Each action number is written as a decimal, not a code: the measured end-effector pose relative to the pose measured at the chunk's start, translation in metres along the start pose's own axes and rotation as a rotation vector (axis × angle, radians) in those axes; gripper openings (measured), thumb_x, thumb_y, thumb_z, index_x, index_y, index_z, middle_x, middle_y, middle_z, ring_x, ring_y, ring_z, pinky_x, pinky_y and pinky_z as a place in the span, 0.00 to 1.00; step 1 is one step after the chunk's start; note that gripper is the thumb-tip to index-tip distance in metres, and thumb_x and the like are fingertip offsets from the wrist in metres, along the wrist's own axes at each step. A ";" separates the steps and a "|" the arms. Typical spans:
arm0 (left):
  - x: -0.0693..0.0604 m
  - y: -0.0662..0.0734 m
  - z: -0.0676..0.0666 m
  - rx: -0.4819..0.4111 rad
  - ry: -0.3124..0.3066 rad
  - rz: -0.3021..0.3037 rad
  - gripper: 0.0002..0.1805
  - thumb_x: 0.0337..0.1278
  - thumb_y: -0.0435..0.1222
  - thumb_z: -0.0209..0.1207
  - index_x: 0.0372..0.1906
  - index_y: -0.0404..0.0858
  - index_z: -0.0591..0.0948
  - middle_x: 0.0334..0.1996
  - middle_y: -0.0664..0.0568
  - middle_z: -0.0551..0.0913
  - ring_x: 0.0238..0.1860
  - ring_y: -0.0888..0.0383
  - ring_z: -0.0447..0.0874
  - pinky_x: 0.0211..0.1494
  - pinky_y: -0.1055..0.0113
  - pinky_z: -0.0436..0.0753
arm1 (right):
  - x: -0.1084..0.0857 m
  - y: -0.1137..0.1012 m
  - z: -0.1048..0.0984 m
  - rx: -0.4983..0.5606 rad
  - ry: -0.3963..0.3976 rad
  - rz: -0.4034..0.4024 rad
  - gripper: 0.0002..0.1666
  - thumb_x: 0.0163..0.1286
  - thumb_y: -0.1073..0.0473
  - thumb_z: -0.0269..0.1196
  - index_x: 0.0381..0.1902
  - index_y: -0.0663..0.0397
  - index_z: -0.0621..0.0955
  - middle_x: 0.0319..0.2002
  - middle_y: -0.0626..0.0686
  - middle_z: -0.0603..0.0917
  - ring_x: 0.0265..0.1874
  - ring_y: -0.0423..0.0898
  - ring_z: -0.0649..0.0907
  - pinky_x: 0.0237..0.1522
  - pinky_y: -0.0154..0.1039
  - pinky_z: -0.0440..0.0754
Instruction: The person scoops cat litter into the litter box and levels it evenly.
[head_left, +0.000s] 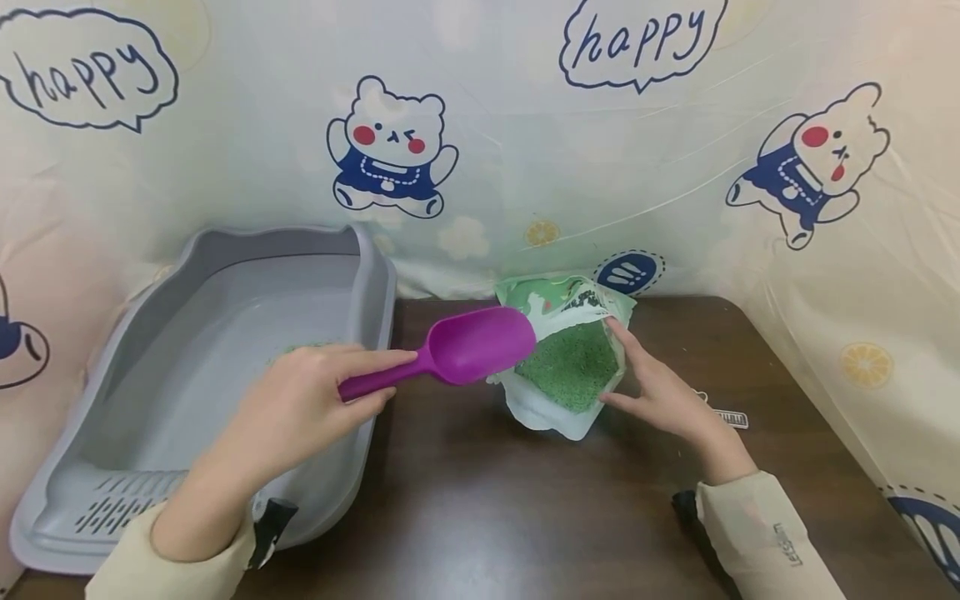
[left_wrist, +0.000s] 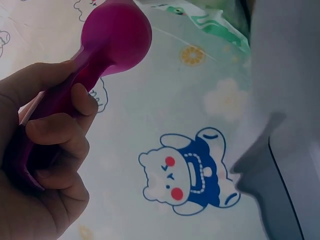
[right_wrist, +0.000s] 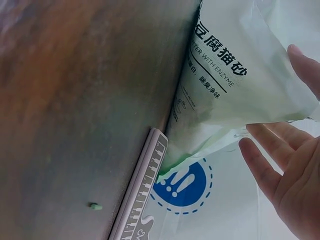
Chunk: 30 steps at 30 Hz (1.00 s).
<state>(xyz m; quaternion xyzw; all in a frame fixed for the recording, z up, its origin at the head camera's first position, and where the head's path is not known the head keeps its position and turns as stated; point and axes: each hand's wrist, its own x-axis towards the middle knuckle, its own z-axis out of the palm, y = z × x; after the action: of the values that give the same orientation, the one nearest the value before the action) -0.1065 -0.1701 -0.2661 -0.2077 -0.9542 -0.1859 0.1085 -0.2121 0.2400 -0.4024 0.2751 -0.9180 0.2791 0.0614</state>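
My left hand [head_left: 300, 408] grips the handle of a purple scoop [head_left: 480, 343], its fingers curled round it in the left wrist view. The scoop's bowl looks empty and overlaps the left edge of an opened cat litter bag [head_left: 540, 408] in the head view. Green litter pellets [head_left: 573, 367] show through the bag's wide mouth. At the bag's right edge, my right hand [head_left: 660, 387] touches the side with fairly straight, spread fingers. Beneath my left forearm stands a grey litter box [head_left: 378, 317], with a few green bits partly hidden behind the hand.
A small piano-patterned item [right_wrist: 145, 185] lies on the dark wooden table [head_left: 480, 517] beside the bag. One loose green pellet [right_wrist: 95, 206] is near it. A printed cloth [head_left: 510, 150] with cartoon bears hangs behind and along the sides.
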 end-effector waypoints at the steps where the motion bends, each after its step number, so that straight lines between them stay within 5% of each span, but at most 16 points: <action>1: 0.001 0.001 0.001 -0.005 -0.009 0.007 0.24 0.52 0.36 0.70 0.55 0.59 0.85 0.24 0.62 0.79 0.23 0.63 0.69 0.25 0.70 0.70 | 0.000 0.000 0.000 0.000 0.001 -0.001 0.66 0.59 0.60 0.73 0.80 0.40 0.41 0.72 0.71 0.64 0.61 0.67 0.77 0.57 0.63 0.76; 16: 0.007 0.015 0.022 -0.081 -0.071 0.121 0.22 0.53 0.34 0.69 0.53 0.57 0.86 0.30 0.63 0.84 0.23 0.69 0.69 0.24 0.73 0.72 | 0.000 -0.001 -0.001 0.004 -0.019 0.016 0.64 0.62 0.57 0.72 0.80 0.40 0.40 0.73 0.70 0.62 0.64 0.67 0.75 0.60 0.64 0.74; 30: 0.020 0.021 0.059 -0.108 -0.158 0.125 0.21 0.54 0.34 0.66 0.53 0.55 0.87 0.31 0.63 0.85 0.23 0.68 0.69 0.23 0.73 0.71 | 0.000 -0.002 -0.002 -0.005 -0.013 0.002 0.64 0.61 0.58 0.72 0.80 0.41 0.41 0.73 0.70 0.62 0.65 0.68 0.73 0.61 0.65 0.72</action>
<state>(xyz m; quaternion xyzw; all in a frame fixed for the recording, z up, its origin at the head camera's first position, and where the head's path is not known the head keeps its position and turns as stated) -0.1230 -0.1214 -0.3079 -0.2864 -0.9335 -0.2131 0.0331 -0.2108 0.2401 -0.3996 0.2759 -0.9193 0.2750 0.0561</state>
